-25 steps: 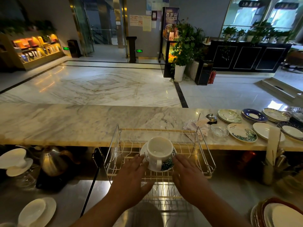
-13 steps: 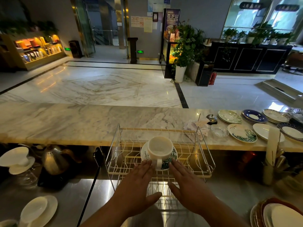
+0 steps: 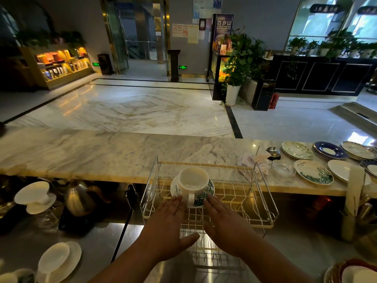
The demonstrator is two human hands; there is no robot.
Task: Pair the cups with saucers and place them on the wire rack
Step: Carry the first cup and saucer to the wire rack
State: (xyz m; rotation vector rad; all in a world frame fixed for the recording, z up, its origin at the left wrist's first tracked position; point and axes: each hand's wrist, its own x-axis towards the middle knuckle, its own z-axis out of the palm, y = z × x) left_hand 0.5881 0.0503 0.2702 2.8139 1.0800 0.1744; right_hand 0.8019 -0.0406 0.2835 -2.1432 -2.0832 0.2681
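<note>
A white cup (image 3: 192,183) stands upright on a saucer with a green leaf pattern (image 3: 208,195), and the pair rests on the upper tier of the wire rack (image 3: 253,203), handle towards me. My left hand (image 3: 167,227) lies flat just below the saucer's left edge, fingertips at its rim. My right hand (image 3: 222,225) lies flat below its right edge, fingers spread. Neither hand grips anything. More saucers (image 3: 313,172) lie on the marble counter to the right.
A metal kettle (image 3: 80,199) and white cups on saucers (image 3: 35,196) stand at the left under the counter. White plates (image 3: 59,260) lie at the lower left, stacked plates (image 3: 355,272) at the lower right. A glass dish (image 3: 284,168) and a bell (image 3: 273,152) sit on the counter.
Both hands have let go of the cup and saucer and drawn back towards me. The cup and saucer stay on the rack.
</note>
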